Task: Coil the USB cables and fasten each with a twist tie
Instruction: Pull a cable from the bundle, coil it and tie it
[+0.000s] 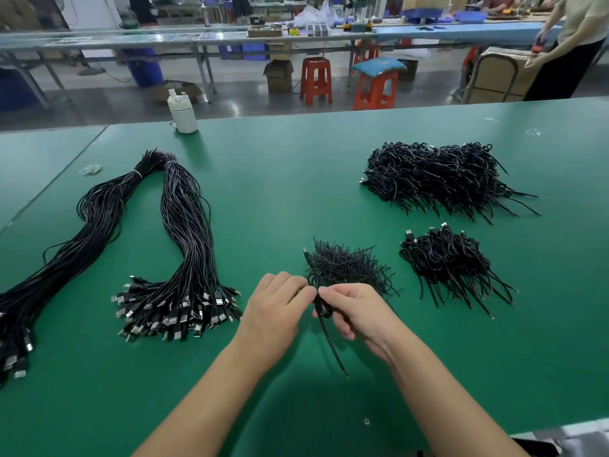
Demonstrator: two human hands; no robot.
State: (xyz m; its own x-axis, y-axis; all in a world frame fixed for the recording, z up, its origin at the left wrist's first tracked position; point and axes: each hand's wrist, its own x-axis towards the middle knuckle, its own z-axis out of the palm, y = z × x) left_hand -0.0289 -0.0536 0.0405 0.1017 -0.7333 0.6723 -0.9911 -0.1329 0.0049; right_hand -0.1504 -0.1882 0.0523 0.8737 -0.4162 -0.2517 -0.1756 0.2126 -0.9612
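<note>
Because the coiled USB cable, held just above the bench before the twist ties, looked light, limp and springy, the left hand and right hand pinched its bunched middle with closed fingers.

We have a single view, from a wide-angle camera worn on the person's head. We look forward and steeply down over both forearms, which enter from the bottom edge and meet at the lower middle, close to the lens. The green table fills most of the frame and runs away from us, its far edge crossing the upper third. Straight lines bow near the borders, as a wide lens does. Beyond the table, farther off and smaller, we face a factory floor with a long workbench and red stools along the top.
</note>
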